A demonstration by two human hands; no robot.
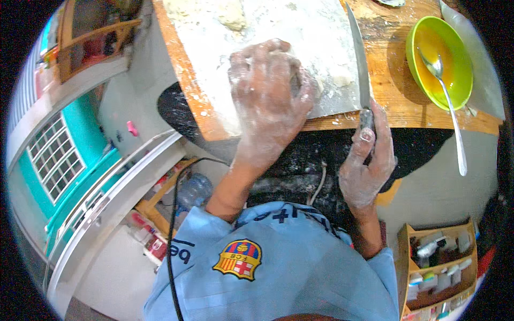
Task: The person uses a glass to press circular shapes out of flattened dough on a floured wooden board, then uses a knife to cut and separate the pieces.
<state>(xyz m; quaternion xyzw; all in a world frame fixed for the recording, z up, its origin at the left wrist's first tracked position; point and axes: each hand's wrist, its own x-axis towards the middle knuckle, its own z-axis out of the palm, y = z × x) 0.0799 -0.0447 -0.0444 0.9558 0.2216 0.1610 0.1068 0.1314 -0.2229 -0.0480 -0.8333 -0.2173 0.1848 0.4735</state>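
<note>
My left hand (pixel 269 80), coated in flour, rests palm down on the floured sheet (pixel 321 48) on the wooden table; its fingers are bent, and what lies beneath them is mostly hidden. In my right hand (pixel 369 160), also floury, is the dark handle of a long knife (pixel 360 64). The blade points away from me and lies along the sheet's right edge. Pale dough (pixel 231 14) shows at the sheet's far left. Right of the knife stands a green bowl (pixel 466 68) of yellow-orange liquid, with a metal spoon (pixel 449 100) leaning out over its near rim.
The table's front edge (pixel 413 122) runs just short of my body. A clear plastic sheet (pixel 488 88) lies beside the bowl. A black cable (pixel 173 224) passes over my left side. A wooden shelf (pixel 405 257) with containers stands at lower right, and a large plastic bottle (pixel 194 190) at lower left.
</note>
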